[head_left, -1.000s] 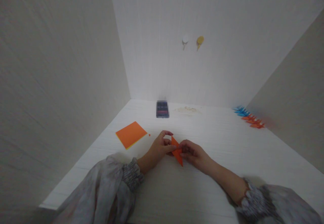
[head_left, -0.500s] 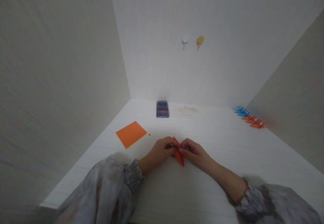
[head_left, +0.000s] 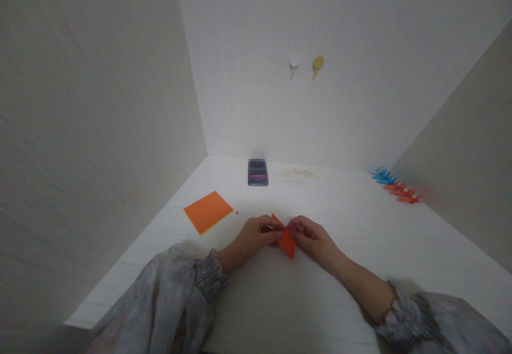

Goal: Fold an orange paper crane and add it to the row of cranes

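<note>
A small folded piece of orange paper (head_left: 286,239) is held between both hands just above the white tabletop (head_left: 360,226). My left hand (head_left: 256,235) pinches its left side, fingers curled, a ring showing on one finger. My right hand (head_left: 311,236) pinches its right upper edge with thumb and fingers closed. The paper's pointed lower tip hangs toward me between the hands. Grey sleeves cover both forearms.
A stack of orange paper squares (head_left: 208,211) lies to the left, with a tiny orange scrap (head_left: 237,212) beside it. A dark small box (head_left: 258,171) stands near the back wall. Folded blue (head_left: 383,175) and orange paper pieces (head_left: 404,194) line the right wall. Two hooks (head_left: 306,64) hang on the back wall.
The folded paper has widened from a narrow sliver into a broader flap. Both hands have stayed together at the same spot, fingers shifting on the paper.
</note>
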A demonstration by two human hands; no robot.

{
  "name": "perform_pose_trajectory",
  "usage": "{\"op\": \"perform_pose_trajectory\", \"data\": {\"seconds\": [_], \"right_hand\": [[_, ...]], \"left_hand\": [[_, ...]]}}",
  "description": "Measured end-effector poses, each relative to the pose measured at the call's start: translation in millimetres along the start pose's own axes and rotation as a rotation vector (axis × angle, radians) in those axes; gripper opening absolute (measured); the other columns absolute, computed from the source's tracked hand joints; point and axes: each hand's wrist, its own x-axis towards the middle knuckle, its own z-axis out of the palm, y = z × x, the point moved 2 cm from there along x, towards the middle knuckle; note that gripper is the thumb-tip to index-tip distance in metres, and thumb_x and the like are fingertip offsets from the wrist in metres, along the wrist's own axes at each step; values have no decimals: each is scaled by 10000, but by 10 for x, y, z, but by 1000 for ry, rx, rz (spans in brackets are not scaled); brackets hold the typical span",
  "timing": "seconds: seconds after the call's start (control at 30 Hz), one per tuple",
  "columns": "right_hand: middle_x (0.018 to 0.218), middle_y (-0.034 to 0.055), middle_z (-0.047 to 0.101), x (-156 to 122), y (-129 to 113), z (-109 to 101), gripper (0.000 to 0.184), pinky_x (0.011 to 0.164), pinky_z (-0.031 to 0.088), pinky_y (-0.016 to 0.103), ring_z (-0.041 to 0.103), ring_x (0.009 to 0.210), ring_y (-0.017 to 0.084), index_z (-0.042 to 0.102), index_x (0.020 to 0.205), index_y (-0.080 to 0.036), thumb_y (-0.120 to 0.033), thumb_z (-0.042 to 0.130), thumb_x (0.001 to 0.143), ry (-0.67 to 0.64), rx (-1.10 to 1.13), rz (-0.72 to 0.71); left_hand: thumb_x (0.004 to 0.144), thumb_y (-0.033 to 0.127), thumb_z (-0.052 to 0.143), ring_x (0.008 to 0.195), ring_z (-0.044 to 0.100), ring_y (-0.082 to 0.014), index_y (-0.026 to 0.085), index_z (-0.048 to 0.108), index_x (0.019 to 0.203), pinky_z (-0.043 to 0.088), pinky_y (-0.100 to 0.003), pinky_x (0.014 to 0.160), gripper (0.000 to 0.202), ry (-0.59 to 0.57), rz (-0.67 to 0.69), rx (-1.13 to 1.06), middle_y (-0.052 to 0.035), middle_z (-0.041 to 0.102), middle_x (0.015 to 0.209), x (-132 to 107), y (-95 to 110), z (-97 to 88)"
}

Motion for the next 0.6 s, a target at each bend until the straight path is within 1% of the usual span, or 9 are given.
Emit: {"op": "perform_pose_trajectory", "data": {"seconds": [0.13, 0.33, 0.43, 0.6], "right_hand": [[680, -9, 594, -1, 26, -33, 210, 554, 398, 250, 543, 597, 115, 527, 812, -184, -282, 636, 661, 36, 121, 48], [573, -41, 552, -10, 26, -74, 222, 492, 386, 224, 490, 493, 82, 544, 812, -171, -278, 661, 657, 95, 148, 55], [578, -42, 551, -19, 8, -83, 210, 500, 383, 218, 496, 503, 78, 546, 824, -170, -264, 658, 673, 82, 176, 44], [604, -41, 550, -27, -15, -77, 208, 517, 379, 205, 503, 531, 70, 544, 846, -174, -259, 654, 691, 38, 293, 35]], "left_hand": [[602, 200, 666, 676, 575, -121, 122, 630, 864, 458, -291, 695, 276, -51, -44, -108, -39, 627, 794, -8, -3, 2], [570, 122, 676, 700, 602, -147, 126, 612, 908, 429, -311, 734, 344, -100, -75, -207, -51, 654, 785, -25, 0, -15], [556, 94, 682, 716, 606, -150, 131, 605, 921, 426, -314, 744, 375, -118, -85, -256, -57, 657, 813, -32, 6, -13], [538, 67, 696, 792, 609, -176, 132, 592, 931, 420, -347, 792, 412, -152, -79, -328, -77, 652, 886, -49, 31, 11]]}}
